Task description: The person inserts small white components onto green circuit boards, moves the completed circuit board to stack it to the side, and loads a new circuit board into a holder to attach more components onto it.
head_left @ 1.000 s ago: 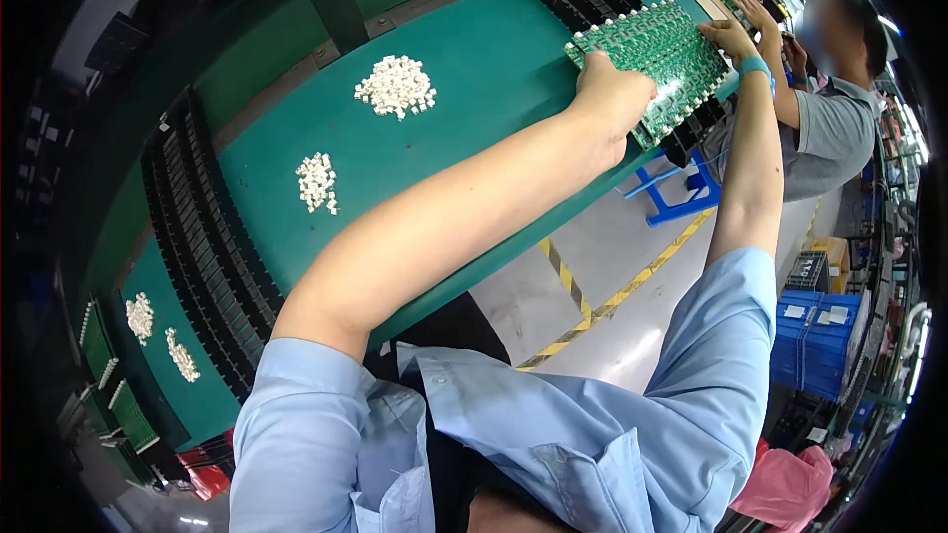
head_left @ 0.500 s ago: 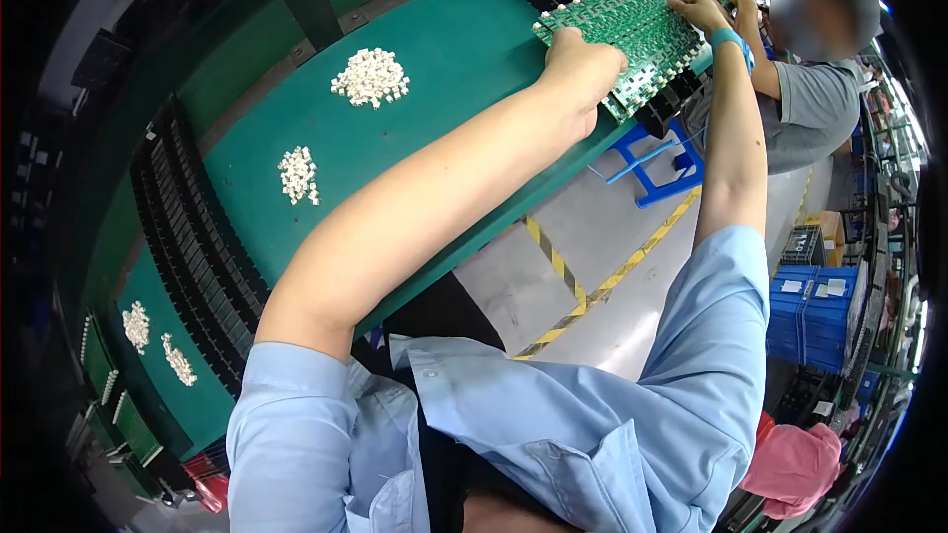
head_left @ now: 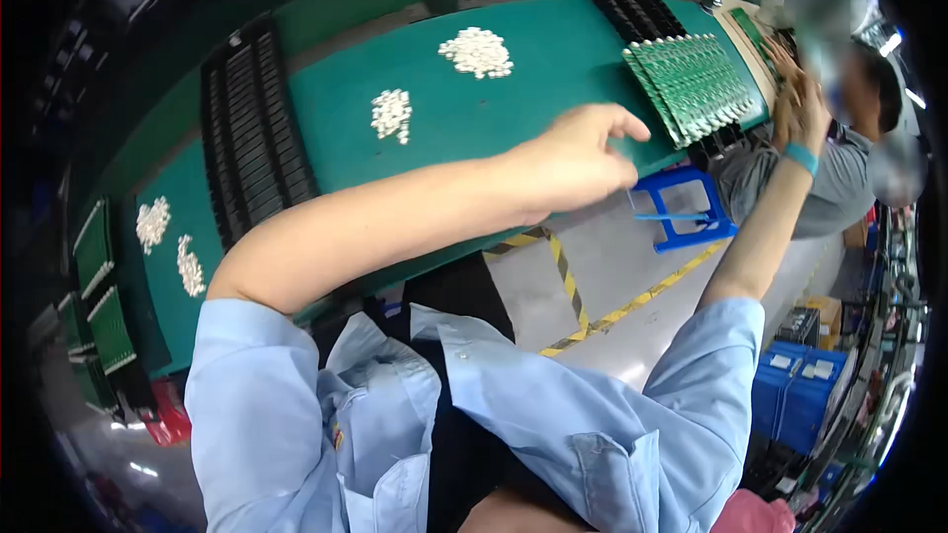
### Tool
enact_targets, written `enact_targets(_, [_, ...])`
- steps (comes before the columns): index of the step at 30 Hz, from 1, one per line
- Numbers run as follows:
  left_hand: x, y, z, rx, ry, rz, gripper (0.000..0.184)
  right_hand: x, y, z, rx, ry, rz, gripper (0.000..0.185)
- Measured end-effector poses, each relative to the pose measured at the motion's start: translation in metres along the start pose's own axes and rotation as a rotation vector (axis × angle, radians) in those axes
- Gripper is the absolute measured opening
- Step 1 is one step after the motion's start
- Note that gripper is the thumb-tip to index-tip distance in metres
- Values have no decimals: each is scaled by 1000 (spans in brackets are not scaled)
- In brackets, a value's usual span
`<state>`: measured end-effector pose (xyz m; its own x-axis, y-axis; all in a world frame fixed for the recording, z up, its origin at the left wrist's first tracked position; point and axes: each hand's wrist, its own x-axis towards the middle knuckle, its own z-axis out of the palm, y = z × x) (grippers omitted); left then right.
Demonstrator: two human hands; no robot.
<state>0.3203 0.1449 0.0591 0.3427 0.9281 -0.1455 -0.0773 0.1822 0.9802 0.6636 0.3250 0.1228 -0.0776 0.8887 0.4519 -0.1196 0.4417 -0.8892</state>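
A green circuit board (head_left: 696, 84), lined with small white parts along its edges, lies over the black ribbed rail at the right end of the green bench. My left hand (head_left: 578, 158) hovers in front of the board's left side, apart from it. Its thumb and index finger are spread, with nothing between them. My right hand (head_left: 805, 116), with a teal band at the wrist, is beyond the board's right edge, close to a co-worker's hand (head_left: 783, 61). The fingers of my right hand are blurred and partly hidden, so their hold does not show.
Piles of small white parts (head_left: 476, 52) lie on the green bench (head_left: 341, 99). Black ribbed rails (head_left: 259, 123) cross it. Upright green boards (head_left: 111, 328) stand at far left. A blue stool (head_left: 681, 207) is below the bench, beside the seated co-worker. Blue crates (head_left: 798, 390) stand at right.
My left hand has let go of the circuit board and drawn back toward me. My right hand has left the board's far corner and moved right. The camera view has shifted.
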Motion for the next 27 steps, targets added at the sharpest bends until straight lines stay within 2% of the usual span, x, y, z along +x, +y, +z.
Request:
enact_targets(2, [-39, -1, -15, 95, -159, -3, 36, -7, 3, 8, -97, 407, -78, 25])
enact_targets(3, [-59, 1, -22, 158, -181, 14, 35, -21, 2, 19, -29, 342, -53, 25])
enact_targets(5, [-92, -14, -34, 161, -154, 160, 30, -50, -1, 34, 89, 115, -237, 30])
enact_targets(6, [-111, -18, -42, 173, -56, 145, 30, -73, -7, 80, 120, 63, -231, 31])
enact_targets(8, [-147, -22, -56, 182, -91, 293, 26, -114, -7, 166, 113, -47, -258, 32])
enact_targets(10, [-187, -24, -73, 287, -4, 310, 23, -142, 5, 242, 42, -304, -154, 30])
enact_targets(11, [-206, -28, -83, 295, 33, 304, 23, -161, 10, 288, -25, -292, -83, 27])
enact_targets(13, [-245, -43, -106, 439, 215, 352, 20, -183, 28, 341, -99, -475, -35, 25])
enact_targets(14, [-266, -44, -117, 441, 322, 275, 20, -191, 41, 353, -84, -487, -37, 25])
enact_targets(18, [-366, -65, -193, 816, 990, 143, 20, -202, 92, 388, -138, -507, -129, 24])
enact_targets(19, [-395, -64, -208, 911, 1164, 17, 20, -201, 98, 392, -130, -521, -127, 24])
enact_targets(20, [-421, -59, -219, 834, 1302, -109, 19, -199, 103, 390, -151, -502, -81, 24])
enact_targets(23, [-504, -81, -257, 722, 1600, -119, 22, -202, 116, 382, -221, -447, 61, 24])
enact_targets(25, [-540, -90, -250, 737, 1820, -141, 20, -204, 115, 384, -288, -396, 2, 25])
enact_targets(26, [-547, -98, -242, 711, 1848, -168, 20, -202, 119, 382, -290, -438, 2, 25])
enact_targets(27, [-554, -105, -231, 647, 1942, -37, 20, -198, 125, 376, -297, -432, -29, 25])
